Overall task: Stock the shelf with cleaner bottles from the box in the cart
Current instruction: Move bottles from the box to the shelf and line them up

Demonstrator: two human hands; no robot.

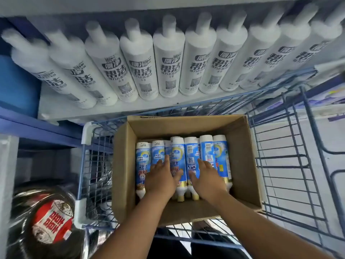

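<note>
An open cardboard box [242,165] sits inside the blue wire cart [291,165]. Blue-labelled cleaner bottles [205,152] lie side by side in the box, caps pointing toward the person. The left hand [160,181] rests on the bottles left of the box centre, fingers [166,161] extended and slightly spread, thumb against one bottle; no closed grip is visible. The right hand [206,179] rests on the bottles just right of it, fingers loosely spread, gripping nothing. Beyond the box, the shelf [130,107] carries a row of white bottles [169,62] standing close together.
</note>
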